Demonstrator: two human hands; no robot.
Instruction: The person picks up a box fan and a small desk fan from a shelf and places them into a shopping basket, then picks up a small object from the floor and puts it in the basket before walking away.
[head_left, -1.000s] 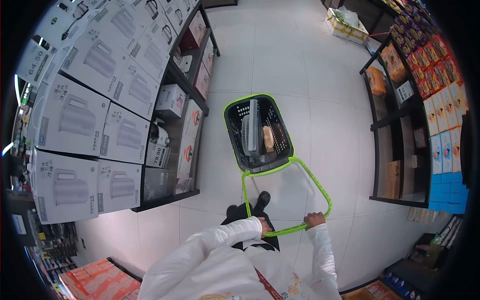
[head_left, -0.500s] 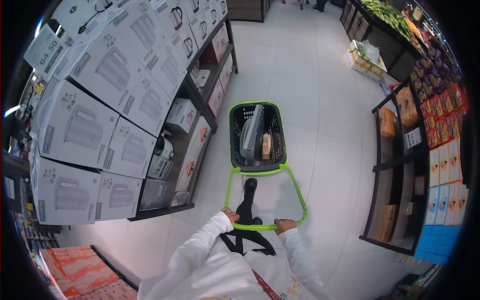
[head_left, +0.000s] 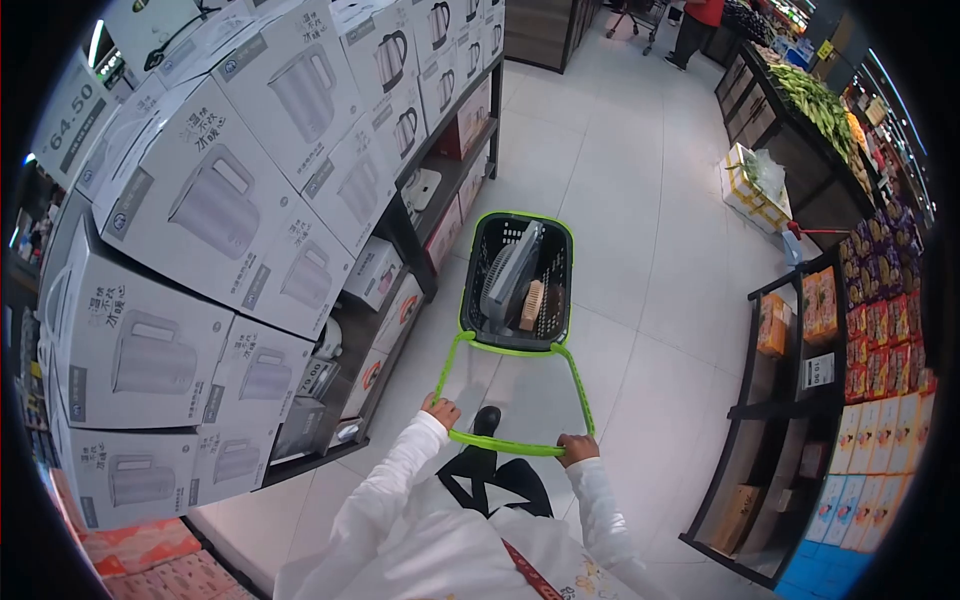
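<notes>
As seen from the head camera, both hands are clenched on the green handle (head_left: 505, 445) of a black basket trolley (head_left: 518, 282) standing on the white tiled floor (head_left: 640, 250). Left hand (head_left: 441, 411) grips the handle's left corner; right hand (head_left: 577, 449) grips its right corner. Inside the basket lie a grey fan (head_left: 508, 275) and a wooden brush (head_left: 531, 304). Boxed kettles (head_left: 215, 200) fill the shelving at left. Snack shelves (head_left: 850, 340) stand at right.
</notes>
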